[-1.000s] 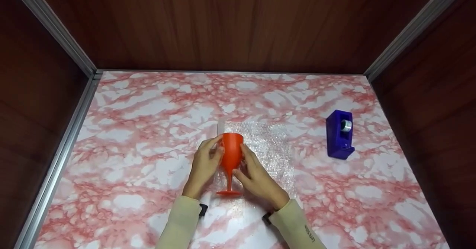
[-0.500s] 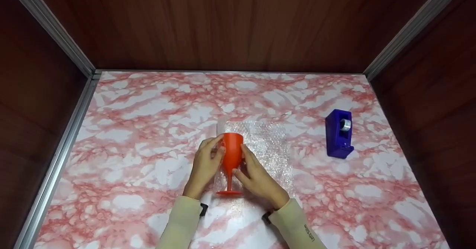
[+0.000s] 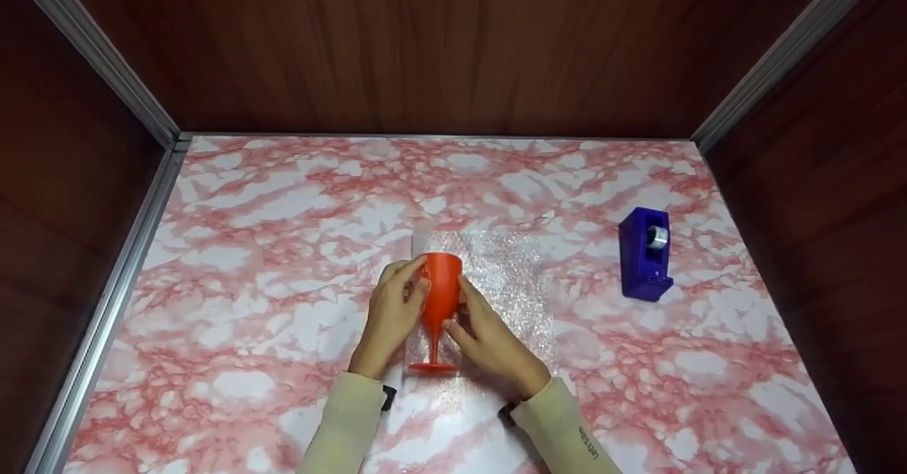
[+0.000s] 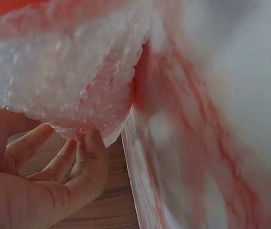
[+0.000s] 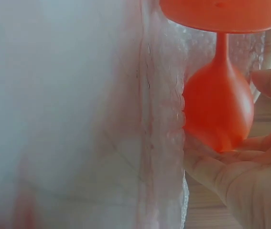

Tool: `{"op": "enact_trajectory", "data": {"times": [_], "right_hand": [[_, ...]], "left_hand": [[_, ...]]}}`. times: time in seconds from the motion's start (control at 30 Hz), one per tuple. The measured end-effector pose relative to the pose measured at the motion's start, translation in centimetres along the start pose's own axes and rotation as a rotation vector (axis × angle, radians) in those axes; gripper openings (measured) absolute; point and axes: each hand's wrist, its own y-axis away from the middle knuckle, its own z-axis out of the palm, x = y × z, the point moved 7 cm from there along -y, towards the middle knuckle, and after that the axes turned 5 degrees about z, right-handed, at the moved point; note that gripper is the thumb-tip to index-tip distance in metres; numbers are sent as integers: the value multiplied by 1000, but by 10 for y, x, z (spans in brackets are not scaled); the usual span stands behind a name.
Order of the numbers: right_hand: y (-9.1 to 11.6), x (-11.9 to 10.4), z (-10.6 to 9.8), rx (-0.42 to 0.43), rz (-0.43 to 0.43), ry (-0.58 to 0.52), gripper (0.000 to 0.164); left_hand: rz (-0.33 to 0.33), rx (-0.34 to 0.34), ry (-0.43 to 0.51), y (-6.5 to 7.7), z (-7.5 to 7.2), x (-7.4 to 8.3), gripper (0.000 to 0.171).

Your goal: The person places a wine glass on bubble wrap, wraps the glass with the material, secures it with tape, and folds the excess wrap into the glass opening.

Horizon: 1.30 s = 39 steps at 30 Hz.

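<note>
Left of the orange-red goblet [image 3: 442,283], left hand [image 3: 390,311] has fingers curled at a raised edge of the bubble wrap [image 3: 510,283], held against the bowl; too light a pinch and that edge could slip free. Goblet lies on its side over the bubble wrap, foot toward the person; round bowl might roll if pressed unevenly, thin stem might flex if squeezed. Right of the goblet, right hand [image 3: 496,339] grasps the bowl, fingers and thumb around it; slack there could let it twist. Farther right of the goblet, purple tape dispenser [image 3: 643,254] stands on the worktop [image 3: 248,261]; a one-handed reach for it risks the bubble wrap opening.
</note>
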Motion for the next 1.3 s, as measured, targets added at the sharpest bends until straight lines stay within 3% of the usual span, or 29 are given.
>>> {"op": "enact_trajectory", "data": {"times": [0.4,1.0,1.3], "right_hand": [[0,4,3,-41,80,-38,79],[-2,4,-6,14,30,-44,72],[-2,1,-7,-13,31,-71,75]], "left_hand": [[-5,-5,-59,1,-1,4,40],[33,2,-112,-1,0,11,39],[62,4,-134,-1,2,14,39]]}}
